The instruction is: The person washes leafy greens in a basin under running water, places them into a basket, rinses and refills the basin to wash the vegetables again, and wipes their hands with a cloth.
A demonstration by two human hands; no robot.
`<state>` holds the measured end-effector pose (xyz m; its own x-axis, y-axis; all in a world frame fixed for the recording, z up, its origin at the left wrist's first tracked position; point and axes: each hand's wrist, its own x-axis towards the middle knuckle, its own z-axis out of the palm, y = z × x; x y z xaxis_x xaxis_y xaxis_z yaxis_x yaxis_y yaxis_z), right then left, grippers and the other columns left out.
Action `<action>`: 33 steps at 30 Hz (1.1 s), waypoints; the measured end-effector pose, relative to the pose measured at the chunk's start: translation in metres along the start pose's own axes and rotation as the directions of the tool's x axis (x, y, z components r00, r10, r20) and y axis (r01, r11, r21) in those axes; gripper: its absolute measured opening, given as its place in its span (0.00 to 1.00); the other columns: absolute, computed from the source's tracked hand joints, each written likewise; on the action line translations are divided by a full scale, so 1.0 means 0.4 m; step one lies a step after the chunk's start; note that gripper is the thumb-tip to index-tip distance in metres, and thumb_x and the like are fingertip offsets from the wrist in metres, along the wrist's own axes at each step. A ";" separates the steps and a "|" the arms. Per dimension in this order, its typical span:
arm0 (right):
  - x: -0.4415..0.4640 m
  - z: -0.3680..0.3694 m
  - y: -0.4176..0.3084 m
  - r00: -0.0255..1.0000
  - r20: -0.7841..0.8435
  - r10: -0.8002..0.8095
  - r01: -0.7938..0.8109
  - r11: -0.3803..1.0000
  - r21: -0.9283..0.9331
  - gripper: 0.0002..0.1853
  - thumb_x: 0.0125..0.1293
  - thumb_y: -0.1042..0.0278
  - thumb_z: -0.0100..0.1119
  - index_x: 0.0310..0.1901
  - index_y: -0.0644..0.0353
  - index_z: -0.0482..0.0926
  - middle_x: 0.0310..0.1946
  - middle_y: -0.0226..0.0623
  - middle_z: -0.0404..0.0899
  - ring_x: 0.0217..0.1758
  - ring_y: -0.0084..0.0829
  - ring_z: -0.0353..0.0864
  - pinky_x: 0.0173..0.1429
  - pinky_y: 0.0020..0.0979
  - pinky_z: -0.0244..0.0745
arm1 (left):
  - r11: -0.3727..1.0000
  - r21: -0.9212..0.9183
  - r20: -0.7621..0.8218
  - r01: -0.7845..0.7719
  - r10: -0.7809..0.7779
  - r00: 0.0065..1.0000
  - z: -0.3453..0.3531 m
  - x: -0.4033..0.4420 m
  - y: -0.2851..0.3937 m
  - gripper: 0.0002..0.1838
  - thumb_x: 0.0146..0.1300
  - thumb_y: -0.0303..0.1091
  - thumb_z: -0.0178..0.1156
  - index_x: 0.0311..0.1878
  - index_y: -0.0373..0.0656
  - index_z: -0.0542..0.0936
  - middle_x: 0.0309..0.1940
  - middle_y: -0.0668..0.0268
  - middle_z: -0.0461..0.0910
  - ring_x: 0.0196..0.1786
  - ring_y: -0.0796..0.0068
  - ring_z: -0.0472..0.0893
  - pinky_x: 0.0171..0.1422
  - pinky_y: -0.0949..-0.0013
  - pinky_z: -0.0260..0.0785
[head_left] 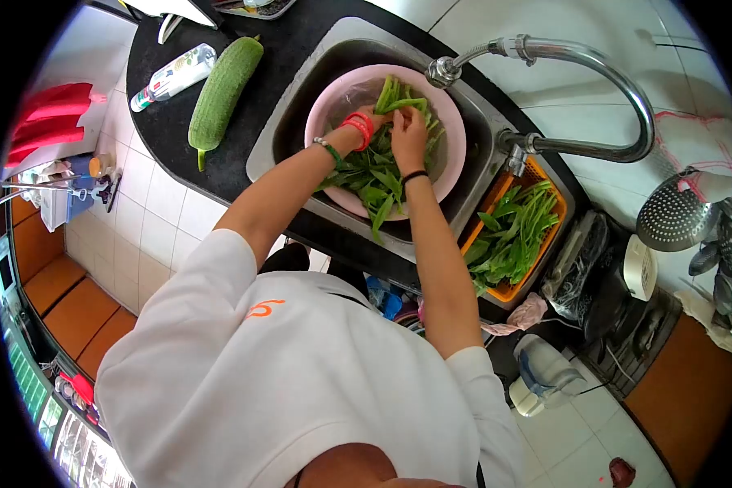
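Note:
Both of my hands are over a pink basin (456,154) set in a metal sink. My left hand (369,124), with red and green bracelets at the wrist, is closed on the stems of leafy greens (400,91). Close beside it, my right hand (410,137), a black band at its wrist, has its fingers bent and pinched on the same stems. The exact fingertip grip is partly hidden. Loose leaves (372,183) lie in the basin below the hands, some hanging over its near rim. A clear plastic bag seems to line part of the basin.
A curved faucet (626,81) reaches over the sink (281,146) from the right. An orange basket (558,220) of greens stands right of it. Left on the black counter lie a green gourd (226,96) and a bottle (175,77). A skimmer (673,213) hangs at the right.

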<state>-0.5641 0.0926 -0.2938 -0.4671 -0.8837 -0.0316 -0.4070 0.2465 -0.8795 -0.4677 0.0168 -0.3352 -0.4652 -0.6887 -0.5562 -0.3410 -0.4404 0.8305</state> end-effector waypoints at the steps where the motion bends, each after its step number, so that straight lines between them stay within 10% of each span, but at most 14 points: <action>1: 0.015 0.024 0.033 0.996 -0.040 0.079 -0.079 0.997 0.005 0.18 0.65 0.62 0.54 0.48 0.69 0.71 0.42 0.49 0.73 0.44 0.43 0.75 0.48 0.40 0.70 | 0.992 0.089 -0.018 0.094 -0.093 0.996 0.012 0.023 -0.017 0.29 0.58 0.55 0.59 0.52 0.40 0.77 0.47 0.57 0.79 0.49 0.67 0.76 0.52 0.59 0.67; 2: 0.030 0.044 0.068 0.984 -0.078 0.159 -0.158 0.987 0.015 0.20 0.64 0.59 0.55 0.48 0.70 0.72 0.42 0.50 0.74 0.44 0.43 0.75 0.48 0.40 0.70 | 0.966 0.175 -0.046 0.189 -0.184 0.982 0.024 0.058 -0.056 0.29 0.59 0.56 0.56 0.54 0.41 0.76 0.47 0.57 0.79 0.48 0.66 0.77 0.52 0.58 0.67; 3: 0.049 0.065 0.116 0.985 -0.077 0.155 -0.154 0.988 0.016 0.20 0.64 0.59 0.55 0.48 0.70 0.72 0.42 0.50 0.74 0.44 0.43 0.75 0.48 0.40 0.70 | 0.696 0.697 -0.026 0.175 -0.219 0.975 0.007 0.279 -0.294 0.27 0.60 0.52 0.58 0.53 0.40 0.76 0.45 0.58 0.79 0.44 0.65 0.77 0.47 0.60 0.67; 5: 0.077 0.093 0.196 0.899 0.047 0.436 -0.421 0.887 -0.190 0.28 0.59 0.50 0.60 0.47 0.71 0.73 0.42 0.50 0.76 0.44 0.42 0.76 0.49 0.38 0.71 | 0.705 0.690 -0.018 0.168 -0.215 0.976 0.010 0.225 -0.256 0.27 0.60 0.52 0.58 0.54 0.40 0.75 0.47 0.57 0.77 0.46 0.64 0.75 0.50 0.60 0.66; 9: 0.032 0.024 0.066 0.852 0.254 0.457 -0.467 0.884 -0.022 0.34 0.54 0.42 0.63 0.46 0.72 0.75 0.43 0.48 0.77 0.44 0.39 0.77 0.48 0.35 0.71 | 0.756 0.606 0.151 -0.248 0.196 0.969 0.012 0.050 -0.104 0.30 0.59 0.52 0.58 0.57 0.40 0.70 0.55 0.55 0.70 0.55 0.61 0.70 0.60 0.61 0.60; 13: 0.032 -0.068 -0.040 0.922 0.253 0.292 -0.332 0.933 0.135 0.32 0.52 0.43 0.65 0.42 0.70 0.78 0.39 0.44 0.79 0.42 0.35 0.77 0.45 0.34 0.71 | 0.678 0.267 0.300 -0.685 0.617 0.727 0.042 -0.022 -0.024 0.41 0.52 0.59 0.61 0.63 0.42 0.63 0.64 0.53 0.61 0.64 0.57 0.63 0.68 0.49 0.53; 17: 0.021 -0.089 -0.036 0.933 0.217 0.285 -0.269 0.958 -0.104 0.25 0.54 0.48 0.64 0.35 0.68 0.78 0.30 0.45 0.78 0.34 0.38 0.78 0.39 0.38 0.73 | 0.260 0.957 0.137 -0.130 -0.010 0.991 0.000 -0.261 0.133 0.56 0.45 0.71 0.58 0.72 0.49 0.49 0.71 0.54 0.50 0.73 0.50 0.46 0.67 0.31 0.39; 20: 0.023 -0.037 0.088 0.978 0.096 0.188 -0.142 0.923 -0.358 0.19 0.60 0.56 0.59 0.25 0.67 0.75 0.18 0.47 0.73 0.20 0.43 0.74 0.31 0.43 0.72 | 0.171 0.976 0.151 -0.137 -0.071 0.986 -0.008 -0.315 0.073 0.55 0.49 0.69 0.58 0.73 0.49 0.45 0.71 0.52 0.47 0.73 0.48 0.43 0.68 0.33 0.38; 22: 0.025 -0.013 0.089 0.904 0.118 0.412 -0.253 0.736 -0.628 0.19 0.62 0.59 0.57 0.22 0.68 0.74 0.17 0.48 0.72 0.17 0.41 0.70 0.29 0.42 0.72 | 0.123 0.981 0.165 -0.153 -0.100 0.981 0.002 -0.309 0.030 0.55 0.50 0.63 0.61 0.73 0.50 0.43 0.71 0.52 0.47 0.73 0.47 0.45 0.67 0.32 0.39; 27: 0.026 0.011 0.118 0.917 0.137 0.375 -0.165 0.668 -0.726 0.23 0.63 0.58 0.54 0.17 0.68 0.72 0.16 0.50 0.71 0.17 0.41 0.70 0.28 0.40 0.71 | -0.224 0.871 0.412 -0.437 -0.150 0.899 0.020 -0.122 -0.256 0.41 0.57 0.36 0.57 0.72 0.46 0.49 0.69 0.48 0.53 0.70 0.51 0.55 0.69 0.46 0.50; 28: 0.014 -0.005 0.095 0.999 -0.005 0.036 -0.028 0.693 -0.721 0.22 0.63 0.55 0.54 0.19 0.66 0.73 0.16 0.48 0.72 0.18 0.41 0.72 0.28 0.39 0.72 | -0.286 0.851 0.424 -0.440 -0.121 0.898 0.018 -0.130 -0.233 0.39 0.57 0.34 0.57 0.71 0.46 0.51 0.68 0.49 0.55 0.69 0.50 0.58 0.68 0.49 0.54; 30: 0.054 -0.078 0.037 0.987 -0.085 -0.139 0.061 0.800 -0.597 0.21 0.63 0.52 0.55 0.25 0.64 0.76 0.20 0.44 0.76 0.21 0.41 0.75 0.30 0.40 0.72 | -0.336 0.841 0.426 -0.423 -0.071 0.902 0.017 -0.136 -0.148 0.38 0.57 0.33 0.57 0.70 0.45 0.53 0.67 0.50 0.58 0.67 0.50 0.60 0.66 0.51 0.57; 32: 0.052 -0.196 -0.106 0.984 -0.070 -0.163 0.126 0.920 -0.370 0.18 0.62 0.52 0.57 0.32 0.63 0.77 0.23 0.40 0.79 0.24 0.41 0.77 0.31 0.40 0.72 | 0.260 0.962 0.093 -0.083 -0.026 0.995 -0.010 -0.224 0.029 0.42 0.55 0.35 0.61 0.71 0.47 0.51 0.66 0.51 0.59 0.67 0.50 0.60 0.66 0.54 0.58; 33: 0.024 -0.243 -0.209 0.917 -0.165 -0.362 0.302 0.903 -0.306 0.17 0.62 0.53 0.57 0.35 0.63 0.77 0.24 0.38 0.80 0.24 0.41 0.78 0.31 0.39 0.72 | 0.262 0.962 0.092 -0.081 -0.029 0.995 -0.024 -0.243 0.041 0.42 0.55 0.35 0.61 0.71 0.47 0.51 0.66 0.51 0.59 0.67 0.50 0.60 0.66 0.54 0.58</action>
<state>-0.6110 0.1023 -0.1744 -0.4102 -0.8344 0.3681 -0.7488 0.0777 -0.6583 -0.4204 0.0709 -0.2672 -0.5281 -0.6200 -0.5802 -0.8372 0.4943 0.2338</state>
